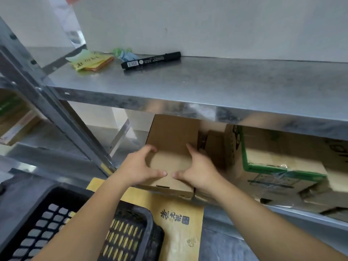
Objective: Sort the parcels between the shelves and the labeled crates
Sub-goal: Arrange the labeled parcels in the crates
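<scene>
A plain brown cardboard parcel (172,140) sits on the lower metal shelf (293,210), partly under the upper shelf (188,85). My left hand (140,167) grips its left side, fingers curled over the top and thumb on the near face. My right hand (197,171) grips its right side the same way, and the two thumbs nearly meet. Right of it lies a larger box with green print (278,162). A black slatted crate (94,223) stands below left, under my left forearm.
On the upper shelf lie a black marker (150,60), a stack of sticky notes (90,61) and some crumpled blue-green material (125,53). A yellow flat carton with black characters (169,219) lies beneath the parcel. A slanted metal upright (56,110) crosses the left side.
</scene>
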